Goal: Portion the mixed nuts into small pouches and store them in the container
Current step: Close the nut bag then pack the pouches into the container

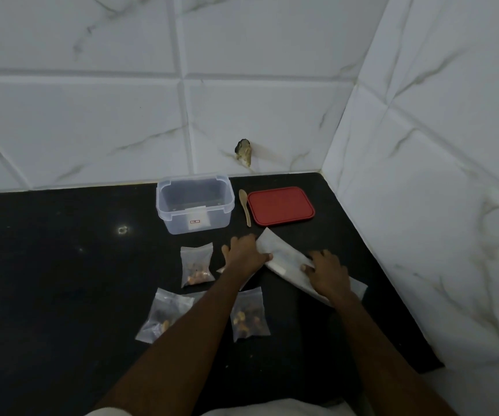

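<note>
- Three filled pouches (pixel 197 265) lie flat on the tabletop (pixel 62 265), left of the hands; the left forearm covers part of the nearest-left one.
- The open container (pixel 194 202) stands behind them, up and left of the hands, so the left hand is nearer to it.
- The left hand (pixel 243 253) curls around the far end of the white bag (pixel 284 259).
- A pale corner shows under that wrist; it cannot be told whether it is a pouch.
- The spoon (pixel 244 205) and red lid (pixel 281 205) lie just beyond the bag.
- The bag's long axis runs diagonally, from near the lid down towards the right.
- The right hand (pixel 327 273) holds its nearer half, fingers curled.
- The dim light hides whether nuts remain inside.
</note>
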A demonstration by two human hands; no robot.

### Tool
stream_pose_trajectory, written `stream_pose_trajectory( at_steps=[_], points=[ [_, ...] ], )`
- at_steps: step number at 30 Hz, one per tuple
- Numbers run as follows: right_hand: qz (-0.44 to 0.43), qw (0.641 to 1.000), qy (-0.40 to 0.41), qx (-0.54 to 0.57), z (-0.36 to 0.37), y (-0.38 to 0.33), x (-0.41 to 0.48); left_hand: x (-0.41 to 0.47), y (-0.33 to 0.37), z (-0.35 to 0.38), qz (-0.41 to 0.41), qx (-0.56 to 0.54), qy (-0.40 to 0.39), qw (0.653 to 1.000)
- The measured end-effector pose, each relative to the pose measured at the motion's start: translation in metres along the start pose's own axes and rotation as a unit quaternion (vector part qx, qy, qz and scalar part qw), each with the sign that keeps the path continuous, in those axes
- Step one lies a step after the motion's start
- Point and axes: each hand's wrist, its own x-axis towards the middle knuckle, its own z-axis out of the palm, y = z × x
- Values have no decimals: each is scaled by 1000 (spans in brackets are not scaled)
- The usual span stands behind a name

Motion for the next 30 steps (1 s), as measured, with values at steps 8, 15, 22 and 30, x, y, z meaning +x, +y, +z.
stream_pose_trajectory(
  at_steps=[8,15,22,30],
  points=[
    [15,998,-33,48,-18,-8,5,2,10,-14,48,-119,-19,992],
    [-39,989,-5,140,-39,-28,10,-5,2,-40,62,-347,-20,936],
    [8,983,59,174,-30,-15,9,-17,-31,-54,41,-416,51,907],
    [52,903,-41,423,-15,-6,0,-30,-63,-54,50,-487,56,870]
  ],
)
